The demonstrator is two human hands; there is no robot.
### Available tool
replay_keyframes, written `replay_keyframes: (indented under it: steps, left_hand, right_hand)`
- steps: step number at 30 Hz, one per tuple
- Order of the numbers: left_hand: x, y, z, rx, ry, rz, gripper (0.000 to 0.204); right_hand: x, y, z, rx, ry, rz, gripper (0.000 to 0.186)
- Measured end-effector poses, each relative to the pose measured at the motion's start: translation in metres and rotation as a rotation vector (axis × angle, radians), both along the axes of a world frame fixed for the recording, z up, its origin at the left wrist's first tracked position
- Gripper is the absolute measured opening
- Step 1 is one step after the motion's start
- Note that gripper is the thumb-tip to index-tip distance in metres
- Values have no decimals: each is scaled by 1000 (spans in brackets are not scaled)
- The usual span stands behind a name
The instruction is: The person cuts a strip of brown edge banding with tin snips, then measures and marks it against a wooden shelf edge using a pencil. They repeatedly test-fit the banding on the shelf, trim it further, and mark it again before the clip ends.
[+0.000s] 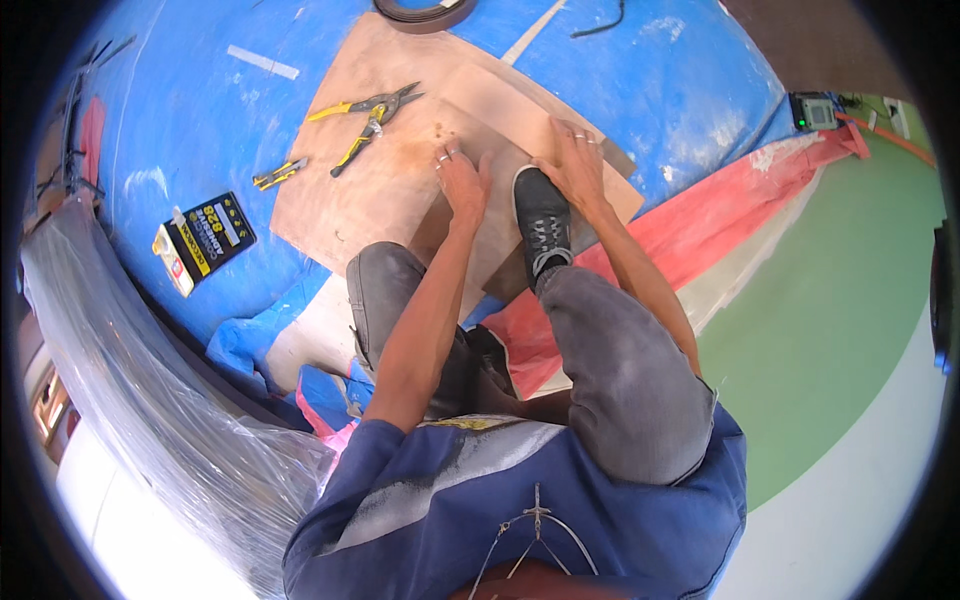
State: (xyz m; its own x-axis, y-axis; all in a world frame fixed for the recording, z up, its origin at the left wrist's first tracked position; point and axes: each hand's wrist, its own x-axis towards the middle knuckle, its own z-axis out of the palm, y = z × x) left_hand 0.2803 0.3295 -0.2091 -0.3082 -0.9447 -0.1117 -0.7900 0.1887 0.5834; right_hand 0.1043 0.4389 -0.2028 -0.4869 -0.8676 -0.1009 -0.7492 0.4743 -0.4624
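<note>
My left hand [462, 182] lies on a large brown wood-like sheet [375, 215], its fingers apart and nothing in its grasp. To the right, my right hand [577, 165] rests with fingers spread on a smaller, narrower brown sheet [500, 105] that overlaps the large one. Between the hands, my black lace-up shoe [543, 222] presses on the sheets. Tin snips [368, 120] with yellow-and-black handles lie with jaws apart on the large sheet, left of my left hand. A yellow utility knife [280, 174] sits at that sheet's left edge.
Blue plastic sheeting [670, 90] covers the floor. A black-and-yellow adhesive container [207, 240] stands at left, near clear plastic wrapping [150, 370]. At the far edge lies a dark coiled strip [425, 14]. Red sheeting [700, 225] borders the green floor [830, 290]; a small device [815, 112] sits at far right.
</note>
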Motion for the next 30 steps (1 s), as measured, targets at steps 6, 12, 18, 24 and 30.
replay_keyframes:
  steps: [6, 12, 18, 24, 30]
  left_hand:
    - [16, -35, 1, 439, 250, -54, 43]
    - [30, -69, 109, 629, 631, -158, 32]
    - [42, -65, 266, 792, 752, -76, 29]
    - [58, -58, 390, 646, 658, -24, 36]
    - [75, -14, 493, 128, 474, 327, 47]
  right_hand:
    - [-51, -5, 4, -129, 44, -214, 79]
    - [-76, -47, 74, -146, -333, -174, 73]
    - [-23, -84, 266, -111, -1562, -168, 56]
    - [8, -100, 419, -152, -1317, -171, 45]
    - [61, -90, 505, -226, -1307, -200, 33]
